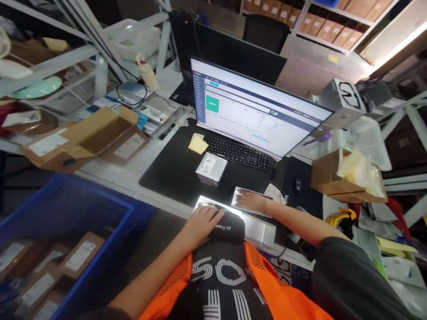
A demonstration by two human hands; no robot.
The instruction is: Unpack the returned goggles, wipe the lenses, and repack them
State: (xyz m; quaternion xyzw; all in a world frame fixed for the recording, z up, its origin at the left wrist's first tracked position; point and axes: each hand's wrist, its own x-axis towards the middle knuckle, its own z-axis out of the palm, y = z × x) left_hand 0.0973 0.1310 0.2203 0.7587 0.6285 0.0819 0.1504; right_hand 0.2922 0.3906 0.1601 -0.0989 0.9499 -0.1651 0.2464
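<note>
My right hand (248,200) lies with its fingers stretched out over a flat, pale rectangular thing (267,210) on the black desk mat (170,169). At the desk's front edge, my left hand (202,224) spreads its fingers by the left end of a long, shiny white box (256,229). My dark shirt covers part of this box, and whether the left fingers press on it I cannot tell. Just beyond both hands stands a small white box (211,169) with a printed label. A crumpled white piece (275,194) is beside my right wrist.
A lit monitor (256,109) and black keyboard (236,152) are ahead, with yellow notes (198,143) beside them. Right of these sit a mouse (298,186), a carton (328,175) and a yellow tape dispenser (342,218). Leftward are an opened carton (83,138) and a blue bin (115,231) holding boxes.
</note>
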